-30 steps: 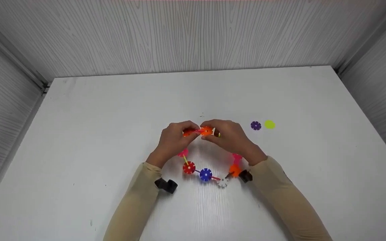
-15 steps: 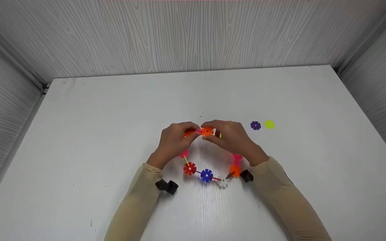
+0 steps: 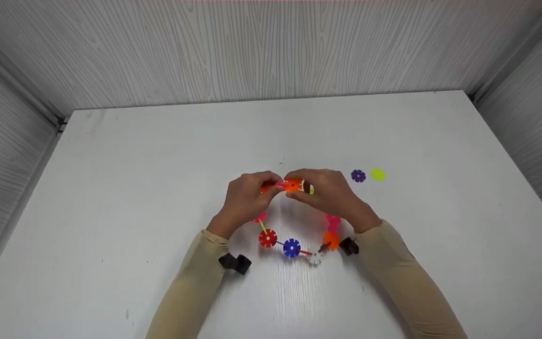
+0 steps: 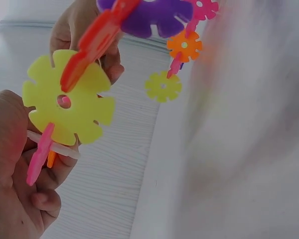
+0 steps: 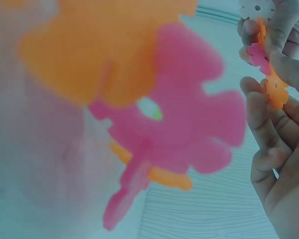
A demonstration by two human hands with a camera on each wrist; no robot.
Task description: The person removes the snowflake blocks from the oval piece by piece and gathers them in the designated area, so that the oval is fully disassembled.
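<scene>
both hands are busy with one chain of notched, flat, round plastic discs [image 3: 289, 245], slotted together and hanging between them over the white tabletop [image 3: 158, 150]. the left hand [image 3: 246, 195] is narrow, thumb and fingers pinching the chain at a bright pink plastic disc [image 3: 280, 184] seen nearly edge-on. the right hand [image 3: 327, 190] pinches a notched orange plastic disc [image 3: 293, 186] right next to it, so the two sets of fingertips are really close. below that the chain curves down toward the person: notched red disc [image 3: 264, 239], notched blue disc [image 3: 295, 246], notched white disc [image 3: 317, 261], second orange disc [image 3: 332, 240], with edge-on pieces in between. can't tell if that low part touches the tabletop. past the right hand, a notched purple plastic disc [image 3: 354, 176] and a round lime-yellow disc [image 3: 378, 174] lie just beside each other, apart from the chain.
</scene>
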